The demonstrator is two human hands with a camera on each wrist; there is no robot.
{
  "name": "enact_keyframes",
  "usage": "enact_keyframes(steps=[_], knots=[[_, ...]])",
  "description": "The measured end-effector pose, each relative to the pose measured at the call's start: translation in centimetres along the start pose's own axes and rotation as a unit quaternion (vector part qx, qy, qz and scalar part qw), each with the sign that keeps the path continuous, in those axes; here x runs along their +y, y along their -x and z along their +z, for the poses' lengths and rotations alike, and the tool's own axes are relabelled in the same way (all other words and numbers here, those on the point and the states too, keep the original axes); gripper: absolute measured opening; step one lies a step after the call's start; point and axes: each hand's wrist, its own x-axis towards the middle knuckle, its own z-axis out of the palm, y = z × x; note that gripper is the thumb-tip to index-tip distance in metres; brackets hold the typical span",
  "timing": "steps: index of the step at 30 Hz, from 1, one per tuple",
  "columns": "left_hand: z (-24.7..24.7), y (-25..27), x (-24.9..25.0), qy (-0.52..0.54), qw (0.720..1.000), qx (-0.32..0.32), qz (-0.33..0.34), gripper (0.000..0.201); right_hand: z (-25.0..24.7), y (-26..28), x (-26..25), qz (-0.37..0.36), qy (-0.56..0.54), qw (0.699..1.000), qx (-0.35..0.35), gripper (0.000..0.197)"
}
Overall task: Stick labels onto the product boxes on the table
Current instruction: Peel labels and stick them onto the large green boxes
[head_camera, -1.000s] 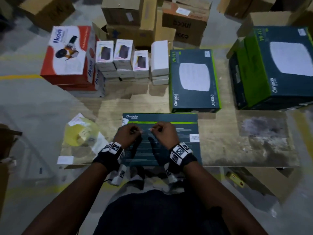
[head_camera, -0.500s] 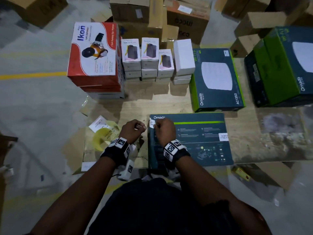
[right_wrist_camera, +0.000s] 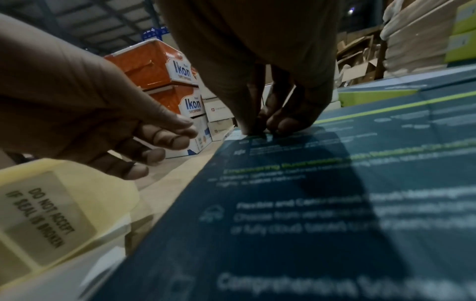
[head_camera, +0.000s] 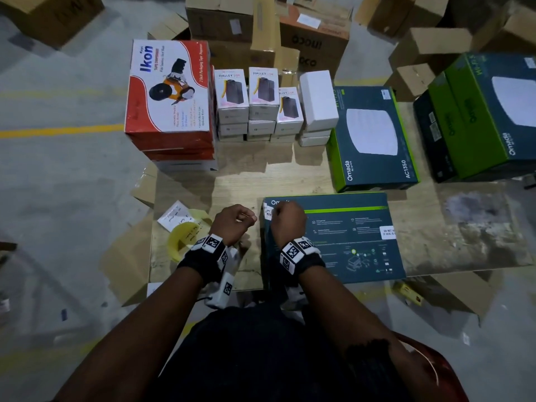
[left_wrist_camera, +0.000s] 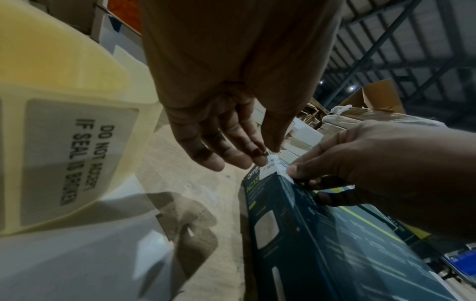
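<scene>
A dark teal Omada box [head_camera: 342, 245] lies flat on the wooden table [head_camera: 290, 181] in front of me. A white seal label [head_camera: 268, 213] sits at its far left corner, folded over the edge [left_wrist_camera: 271, 169]. My right hand [head_camera: 278, 213] rests on that corner, thumb and curled fingers pinching the label [left_wrist_camera: 298, 177] down against the box top [right_wrist_camera: 262, 126]. My left hand [head_camera: 249, 219] hovers just left of the box, its thumb and forefinger pinching the label's free end [left_wrist_camera: 268, 156]. Another white label [head_camera: 387, 232] is stuck at the box's right edge.
A yellow label roll [head_camera: 185, 236] lies left of my left hand. At the back stand red Ikon boxes [head_camera: 171, 91], small white Halley boxes [head_camera: 261, 105], another Omada box [head_camera: 374, 137] and a larger Omada stack [head_camera: 487, 111]. Cardboard cartons [head_camera: 313, 33] lie beyond the table.
Both hands carried the label from the middle of the box's top to its far left corner. In the last half second they have hardly moved.
</scene>
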Motion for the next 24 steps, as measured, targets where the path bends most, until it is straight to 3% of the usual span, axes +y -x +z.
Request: enact_keyframes(steps=[5,9,12,20,22,24], knots=[[-0.3,-0.2,0.1,0.009,1.0,-0.002,-0.003,0.003,-0.2,0.0,-0.3,0.006,-0.05,0.998,-0.027,0.029],[-0.5,-0.3,-0.2,0.007,1.0,-0.002,-0.008,0.003,-0.7,-1.1,0.6,0.051,-0.137,0.985,-0.087,0.031],[-0.8,-0.3,0.0,0.01,1.0,-0.001,-0.018,0.003,-1.1,-1.5,0.7,0.045,-0.167,0.978,-0.119,0.033],[-0.9,-0.7,1.3,0.095,0.992,-0.021,-0.081,0.014,-0.7,-1.8,0.9,0.028,-0.193,0.971,-0.136,0.038],[-0.8,-1.0,1.6,0.105,0.989,-0.031,-0.103,0.018,-0.4,-1.8,0.6,0.007,-0.168,0.976,-0.139,0.045],[-0.6,-1.0,1.7,0.13,0.984,-0.021,-0.121,0.024,-0.1,-1.6,0.2,-0.013,-0.144,0.98,-0.136,0.04]])
